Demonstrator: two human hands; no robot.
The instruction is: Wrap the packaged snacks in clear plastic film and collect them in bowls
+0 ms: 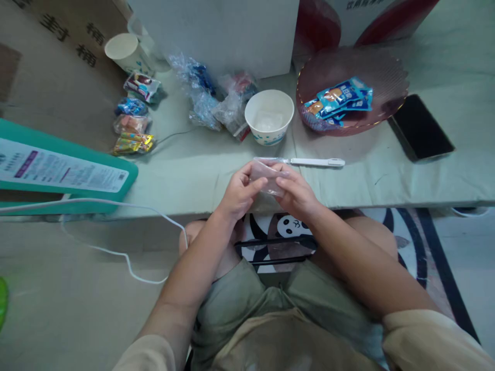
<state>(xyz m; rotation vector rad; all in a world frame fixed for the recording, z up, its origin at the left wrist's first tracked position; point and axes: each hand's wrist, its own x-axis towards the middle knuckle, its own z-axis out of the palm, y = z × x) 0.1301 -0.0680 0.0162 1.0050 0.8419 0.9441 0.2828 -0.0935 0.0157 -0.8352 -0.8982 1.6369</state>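
Between both hands is a small clear plastic packet [266, 178], held over the front edge of the table. My left hand [242, 190] pinches its left side, thumb on top. My right hand [296, 188] grips the right side in the same way. What the packet holds, if anything, I cannot make out. Just behind the fingers lies a white-handled utility knife [317, 162], its left end close to my fingertips. Farther back stands a paper cup [269, 116] with something pale and translucent inside.
Crumpled clear wrappers [211, 105] lie left of the cup. A pink ribbed bowl [386, 77] holds several blue snack packets [340, 100]. A phone [421, 129] lies at right. Small snacks [133, 123], another paper cup [126, 51] and a green box [69, 165] are at left. A white cable [127, 257] hangs down.
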